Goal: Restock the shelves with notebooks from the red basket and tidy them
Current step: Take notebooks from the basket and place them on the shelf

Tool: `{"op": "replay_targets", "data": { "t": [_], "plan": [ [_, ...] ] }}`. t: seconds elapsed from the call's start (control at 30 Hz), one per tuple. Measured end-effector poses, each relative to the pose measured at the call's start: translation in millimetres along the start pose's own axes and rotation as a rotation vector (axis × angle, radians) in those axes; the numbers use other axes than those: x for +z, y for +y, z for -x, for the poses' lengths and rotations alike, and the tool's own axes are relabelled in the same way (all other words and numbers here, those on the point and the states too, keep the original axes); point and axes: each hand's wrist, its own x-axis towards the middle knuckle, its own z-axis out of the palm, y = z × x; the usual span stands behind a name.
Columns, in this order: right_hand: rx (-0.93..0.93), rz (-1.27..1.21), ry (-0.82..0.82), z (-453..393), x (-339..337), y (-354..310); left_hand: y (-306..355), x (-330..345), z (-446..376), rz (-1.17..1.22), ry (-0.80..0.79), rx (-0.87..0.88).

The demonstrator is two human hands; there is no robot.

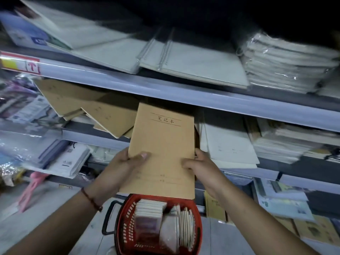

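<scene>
Mid-restock: tan kraft-paper notebook stack (161,144) gripped at lower edges by left hand (117,166) and right hand (200,166), top end at the middle grey metal shelf (184,100). Above red plastic basket (158,225), still stocked. Next, probably: slide in between slumped brown notebooks (103,111) and white pads (226,144), then square up.

Brown notebook (161,144) top tucked under shelf edge (184,97), left packets (20,107) blurred, red basket (127,218) cropped below

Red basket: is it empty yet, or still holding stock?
Still holding stock. The red basket has notebooks standing on edge inside, and more wrapped ones beside them.
</scene>
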Motion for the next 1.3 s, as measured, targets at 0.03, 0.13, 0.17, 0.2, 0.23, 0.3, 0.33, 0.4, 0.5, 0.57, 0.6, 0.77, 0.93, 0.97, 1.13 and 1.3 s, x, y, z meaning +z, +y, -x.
{"op": "replay_targets", "data": {
  "t": [0.03, 0.13, 0.17, 0.2, 0.23, 0.3, 0.33, 0.4, 0.5, 0.57, 0.6, 0.77, 0.93, 0.97, 1.13, 1.3],
  "plan": [
    [0.012, -0.017, 0.013, -5, 0, -3, 13, 0, -6, -0.018, -0.023, 0.013],
    [0.026, -0.130, 0.057, -26, 1, -16, 41, -4, -33, -0.025, -0.075, 0.010],
    [0.035, -0.171, 0.077, -34, 2, -23, 48, -6, -42, -0.027, -0.084, -0.004],
    [0.049, -0.197, 0.107, -42, 2, -31, 53, -7, -50, -0.046, -0.092, -0.015],
    [0.057, -0.208, 0.141, -51, 2, -38, 56, -9, -58, -0.072, -0.102, -0.012],
    [0.055, -0.182, 0.203, -68, 5, -52, 57, -12, -75, -0.098, -0.060, 0.020],
    [0.047, -0.146, 0.232, -75, 6, -57, 57, -13, -85, -0.103, 0.007, 0.035],
    [0.020, -0.069, 0.280, -91, 9, -62, 54, -16, -105, -0.129, 0.170, 0.059],
    [-0.027, 0.081, 0.332, -109, 15, -62, 51, -16, -132, -0.358, 0.317, 0.194],
    [-0.060, 0.293, 0.322, -119, 16, -56, 49, -13, -143, -0.632, 0.316, 0.306],
    [-0.095, 0.418, 0.304, -119, 17, -52, 47, -12, -146, -0.747, 0.292, 0.326],
    [-0.180, 0.983, 0.119, -117, 16, -31, 39, -13, -153, -1.294, 0.201, 0.252],
    [-0.182, 1.171, 0.107, -112, 16, -28, 35, -10, -148, -1.596, 0.191, 0.252],
    [-0.190, 1.193, 0.100, -111, 16, -28, 33, -13, -148, -1.607, 0.174, 0.243],
    [-0.322, 1.150, 0.085, -84, 27, -32, 12, -39, -122, -1.047, 0.148, 0.337],
    [-0.729, 1.025, -0.014, -31, 52, 8, -55, -81, -49, -0.912, 0.194, 0.281]
  ]
}}
